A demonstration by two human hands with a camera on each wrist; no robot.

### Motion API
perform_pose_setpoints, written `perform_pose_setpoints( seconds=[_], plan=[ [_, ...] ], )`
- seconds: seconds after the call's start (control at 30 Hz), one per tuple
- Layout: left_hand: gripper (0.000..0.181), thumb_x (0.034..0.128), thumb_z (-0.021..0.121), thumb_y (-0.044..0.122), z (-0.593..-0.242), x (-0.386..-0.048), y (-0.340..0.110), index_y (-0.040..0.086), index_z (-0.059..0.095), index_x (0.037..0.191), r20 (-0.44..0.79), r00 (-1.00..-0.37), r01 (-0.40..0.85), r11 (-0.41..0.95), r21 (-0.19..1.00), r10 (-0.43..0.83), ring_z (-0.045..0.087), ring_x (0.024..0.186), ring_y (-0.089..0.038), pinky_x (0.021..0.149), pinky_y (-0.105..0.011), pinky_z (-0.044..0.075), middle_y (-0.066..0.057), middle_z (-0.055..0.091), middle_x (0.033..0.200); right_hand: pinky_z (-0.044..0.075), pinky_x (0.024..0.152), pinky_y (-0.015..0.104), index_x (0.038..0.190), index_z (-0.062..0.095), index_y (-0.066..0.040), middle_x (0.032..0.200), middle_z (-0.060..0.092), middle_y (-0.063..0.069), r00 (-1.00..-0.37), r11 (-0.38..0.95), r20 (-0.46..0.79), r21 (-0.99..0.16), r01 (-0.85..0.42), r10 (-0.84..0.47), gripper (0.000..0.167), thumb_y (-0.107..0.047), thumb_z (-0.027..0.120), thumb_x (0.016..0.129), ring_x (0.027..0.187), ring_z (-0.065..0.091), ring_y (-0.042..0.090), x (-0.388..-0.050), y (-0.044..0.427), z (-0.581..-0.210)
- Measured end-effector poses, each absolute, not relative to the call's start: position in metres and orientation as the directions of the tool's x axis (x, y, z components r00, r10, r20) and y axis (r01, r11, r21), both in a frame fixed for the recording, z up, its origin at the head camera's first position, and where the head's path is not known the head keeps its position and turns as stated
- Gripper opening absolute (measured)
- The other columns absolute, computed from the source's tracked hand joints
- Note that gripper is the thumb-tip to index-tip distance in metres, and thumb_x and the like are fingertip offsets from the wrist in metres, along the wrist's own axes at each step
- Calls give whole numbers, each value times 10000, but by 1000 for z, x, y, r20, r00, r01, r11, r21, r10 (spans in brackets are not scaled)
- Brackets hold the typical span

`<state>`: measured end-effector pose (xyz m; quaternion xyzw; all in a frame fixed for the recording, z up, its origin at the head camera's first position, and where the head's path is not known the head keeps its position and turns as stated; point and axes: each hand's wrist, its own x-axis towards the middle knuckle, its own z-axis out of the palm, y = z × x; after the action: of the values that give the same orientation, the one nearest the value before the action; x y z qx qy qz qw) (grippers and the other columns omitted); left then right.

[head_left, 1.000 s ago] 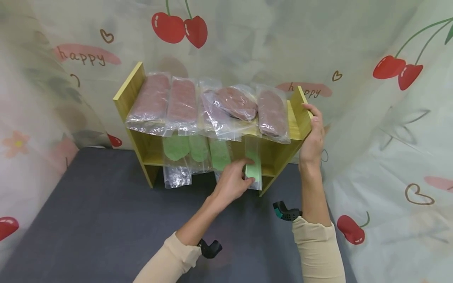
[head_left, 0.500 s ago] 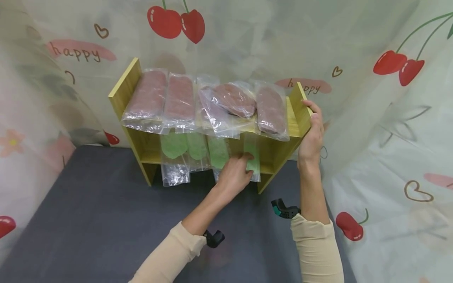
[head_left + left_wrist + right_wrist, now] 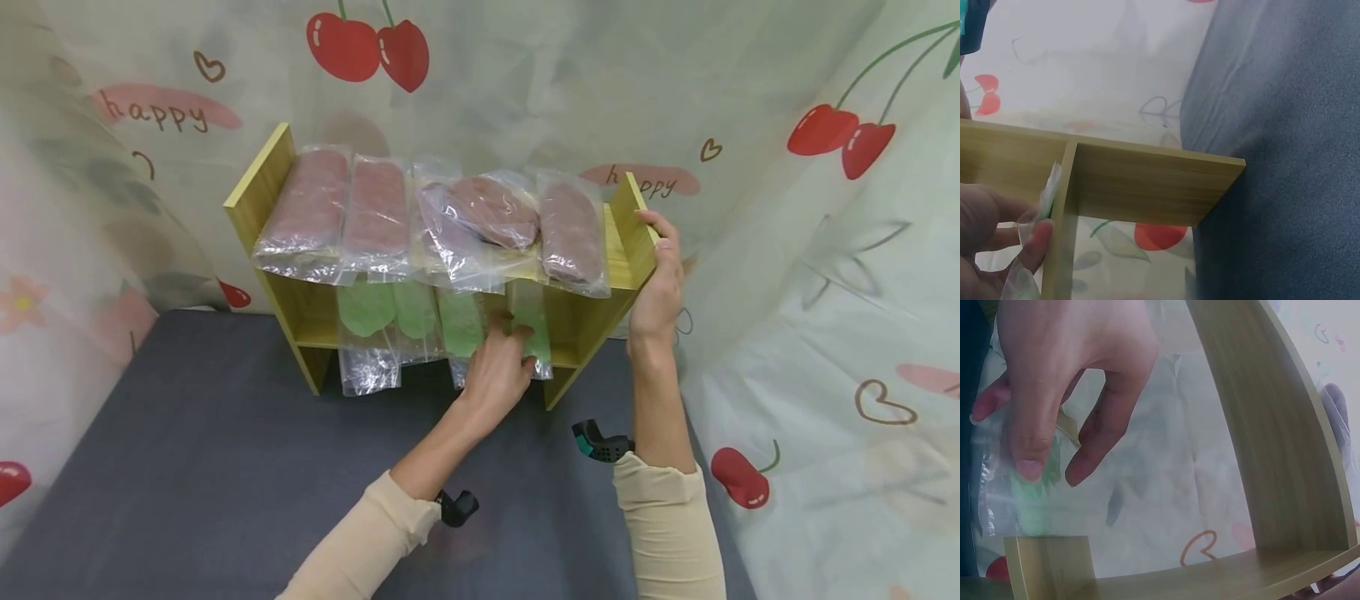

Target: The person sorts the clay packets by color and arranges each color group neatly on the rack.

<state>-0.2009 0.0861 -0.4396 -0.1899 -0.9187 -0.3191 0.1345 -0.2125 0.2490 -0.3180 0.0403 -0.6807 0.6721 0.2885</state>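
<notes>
A wooden shelf (image 3: 626, 329) holds several clear plastic bags. My left hand (image 3: 497, 371) is at the middle tier, its spread fingers and thumb touching a clear bag with a flat green piece (image 3: 531, 321) in it. That bag's lower end hangs past the tier's front edge. In the left wrist view, the left thumb (image 3: 1040, 242) is against the bag beside a wooden edge. From the right wrist view, the left index finger (image 3: 1032, 456) lies over the green piece, apart from the other fingers. My right hand (image 3: 656, 296) grips the shelf's right side panel (image 3: 636, 237).
On the top tier lie several bags of reddish-brown slabs, among them a left one (image 3: 307, 200) and a right one (image 3: 572, 233). More green-piece bags, such as one (image 3: 366, 308), hang over the middle tier. The shelf stands on dark grey cloth (image 3: 225, 467) before a cherry-print curtain (image 3: 525, 75).
The left fingers have loosened and spread from around the green-piece bag's lower part and reach further into the tier. That bag sits slightly further in. The right hand keeps its grip.
</notes>
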Motion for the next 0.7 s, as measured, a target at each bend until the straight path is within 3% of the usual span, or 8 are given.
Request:
perform_pose_setpoints(
  seconds=[0.4, 0.47, 0.57, 0.63, 0.7],
  plan=[
    [243, 903, 734, 260, -427, -198, 88, 157, 757, 1122, 413, -876, 415, 822, 389, 247, 630, 595, -232, 400, -330, 424, -46, 737, 954, 379, 817, 294, 1310, 599, -179, 1241, 520, 71, -821, 110, 459, -886, -450, 338, 438, -253, 238, 1073, 958, 479, 189, -214, 248, -318],
    [247, 913, 725, 267, -425, -199, 86, 165, 756, 1135, 384, -888, 419, 792, 445, 254, 563, 517, -177, 373, -295, 369, -38, 742, 937, 377, 811, 296, 1314, 596, -178, 1230, 522, 78, -821, 119, 460, -886, -448, 338, 436, -263, 241, 1076, 951, 478, 190, -214, 248, -318],
    [261, 928, 702, 243, -424, -202, 80, 150, 740, 1169, 334, -904, 423, 654, 627, 265, 463, 449, -115, 371, -256, 318, -35, 736, 894, 376, 806, 299, 1319, 593, -187, 1222, 520, 85, -825, 127, 456, -889, -440, 335, 434, -275, 242, 1079, 948, 477, 190, -213, 249, -318],
    [278, 940, 688, 219, -425, -203, 75, 122, 722, 1197, 304, -912, 406, 505, 761, 275, 447, 458, -80, 396, -240, 331, -31, 727, 910, 375, 811, 297, 1320, 592, -188, 1227, 521, 83, -825, 127, 457, -889, -441, 334, 431, -275, 246, 1078, 954, 476, 190, -213, 249, -318],
    [275, 944, 682, 201, -427, -202, 71, 93, 714, 1195, 311, -909, 402, 388, 830, 277, 529, 538, -89, 450, -247, 397, -29, 709, 886, 374, 813, 294, 1315, 595, -197, 1228, 520, 80, -827, 118, 448, -893, -435, 341, 428, -274, 248, 1076, 956, 475, 185, -213, 251, -318]
  ],
)
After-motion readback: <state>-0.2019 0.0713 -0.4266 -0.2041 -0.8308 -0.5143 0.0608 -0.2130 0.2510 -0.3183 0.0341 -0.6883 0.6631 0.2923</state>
